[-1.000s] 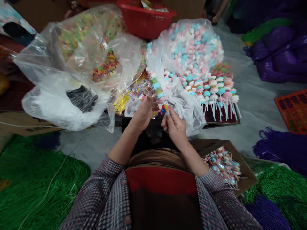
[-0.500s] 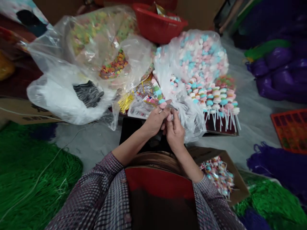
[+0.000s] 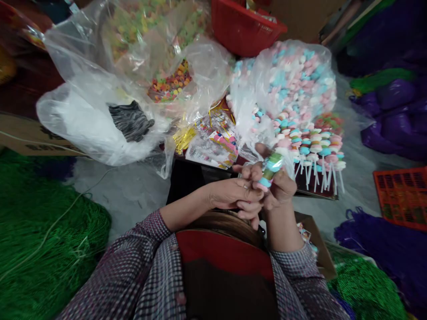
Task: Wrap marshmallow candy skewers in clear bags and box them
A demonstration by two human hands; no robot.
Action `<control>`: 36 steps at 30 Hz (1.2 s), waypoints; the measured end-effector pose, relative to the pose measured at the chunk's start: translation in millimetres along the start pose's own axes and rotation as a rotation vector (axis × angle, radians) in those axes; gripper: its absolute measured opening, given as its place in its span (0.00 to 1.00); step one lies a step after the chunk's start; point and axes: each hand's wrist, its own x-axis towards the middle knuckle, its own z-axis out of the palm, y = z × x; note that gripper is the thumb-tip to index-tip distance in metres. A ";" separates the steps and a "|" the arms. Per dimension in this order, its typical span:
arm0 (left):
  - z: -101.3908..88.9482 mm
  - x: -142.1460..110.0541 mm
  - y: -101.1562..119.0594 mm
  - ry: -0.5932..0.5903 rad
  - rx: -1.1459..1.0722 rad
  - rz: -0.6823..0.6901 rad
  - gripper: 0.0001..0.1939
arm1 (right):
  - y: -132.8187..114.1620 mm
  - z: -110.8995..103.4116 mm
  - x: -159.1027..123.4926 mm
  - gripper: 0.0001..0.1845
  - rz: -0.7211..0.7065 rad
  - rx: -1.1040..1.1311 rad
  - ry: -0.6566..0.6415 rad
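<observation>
A marshmallow candy skewer (image 3: 274,163) in pink, white, blue and green stands tilted between my hands, with shiny glints that look like clear wrapping. My right hand (image 3: 282,189) is closed round its right side. At its lower end, my left hand (image 3: 233,194) has the thumb and fingers pressed against the candy; what lies between those fingers is partly hidden. Just behind are flat printed clear bags (image 3: 213,149) and a bunch of gold twist ties (image 3: 184,140). To the right, stacked marshmallow skewers (image 3: 315,144) lie with their white sticks pointing at me.
Large clear bags hold gummy rings (image 3: 173,82) and loose marshmallows (image 3: 300,80). A white bag with dark grey strips (image 3: 130,122) lies left. A red basin (image 3: 245,29) stands behind. A cardboard box (image 3: 325,253) sits low right, near an orange crate (image 3: 402,198) and green strands (image 3: 370,280).
My hands have moved right and nearer to me, carrying the candy skewer. My right hand has turned and now wraps round the candy. The view has shifted slightly.
</observation>
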 end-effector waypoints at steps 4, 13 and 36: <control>-21.1 -2.5 0.7 0.526 0.715 0.123 0.27 | 8.5 16.4 0.7 0.26 0.018 0.141 0.122; -23.1 -11.8 7.4 0.378 0.482 0.182 0.31 | 0.1 0.7 13.4 0.26 0.030 0.063 0.019; -64.8 -58.9 34.0 1.171 0.149 0.571 0.21 | 40.3 53.1 138.9 0.16 0.113 -1.263 -0.180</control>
